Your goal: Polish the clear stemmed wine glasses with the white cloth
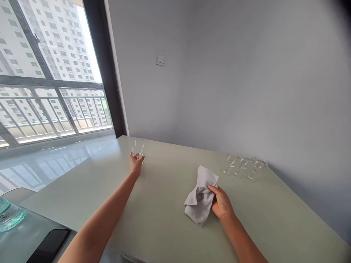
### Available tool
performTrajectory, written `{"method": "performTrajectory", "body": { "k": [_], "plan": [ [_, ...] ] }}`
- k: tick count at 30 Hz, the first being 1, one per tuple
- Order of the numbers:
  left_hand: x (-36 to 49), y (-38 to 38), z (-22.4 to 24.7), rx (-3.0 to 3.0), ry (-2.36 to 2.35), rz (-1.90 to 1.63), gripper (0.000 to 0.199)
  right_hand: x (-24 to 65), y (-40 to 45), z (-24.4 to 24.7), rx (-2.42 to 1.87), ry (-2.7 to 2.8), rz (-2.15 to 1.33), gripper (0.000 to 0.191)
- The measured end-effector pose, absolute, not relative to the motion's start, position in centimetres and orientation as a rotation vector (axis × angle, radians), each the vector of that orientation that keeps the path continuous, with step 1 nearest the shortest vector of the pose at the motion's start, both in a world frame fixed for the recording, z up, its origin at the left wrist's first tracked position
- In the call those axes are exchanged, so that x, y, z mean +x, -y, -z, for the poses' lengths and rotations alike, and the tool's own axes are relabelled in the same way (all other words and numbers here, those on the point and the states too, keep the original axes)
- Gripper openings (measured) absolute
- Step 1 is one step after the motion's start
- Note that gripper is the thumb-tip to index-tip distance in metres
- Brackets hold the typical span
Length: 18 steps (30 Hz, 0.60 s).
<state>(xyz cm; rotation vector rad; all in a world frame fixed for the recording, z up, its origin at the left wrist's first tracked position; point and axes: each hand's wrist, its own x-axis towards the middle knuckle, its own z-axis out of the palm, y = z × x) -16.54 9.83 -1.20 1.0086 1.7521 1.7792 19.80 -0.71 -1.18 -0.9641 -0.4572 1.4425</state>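
My left hand (136, 162) is stretched out to the far left of the table, its fingers closed around the lower part of a clear drinking glass (138, 144). The glass is upright, and its base is partly hidden by the fingers. Nearer the middle, my right hand (221, 203) pinches a crumpled light grey cloth (201, 201) between thumb and fingers. The cloth hangs to the left of that hand, over the table (164, 204).
Several clear stemmed glasses (242, 166) stand together at the table's back right, by the wall. At lower left, a black phone (49, 246) and a greenish glass vessel (11, 215) rest on another surface. A large window (55, 73) is beyond the table's left side.
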Motion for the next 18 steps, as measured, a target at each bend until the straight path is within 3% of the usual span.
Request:
{"method": "performTrajectory", "body": {
  "k": [6, 11, 18],
  "plan": [
    [-14.1, -8.8, -0.2, 1.032, -1.692, -1.67, 0.063, 19.6, 1.3, 0.1, -0.964, 0.521, -1.411, 0.03],
    [-7.9, -6.4, -1.7, 1.388, -1.613, -1.541, 0.057, 19.5, 2.3, -1.6, -0.974, 0.595, -1.309, 0.034],
    [-1.6, -3.3, -0.9, 1.889, -1.688, -1.42, 0.055, 16.7, 4.2, -5.5, -1.069, 0.966, -0.839, 0.029]
  ]
}}
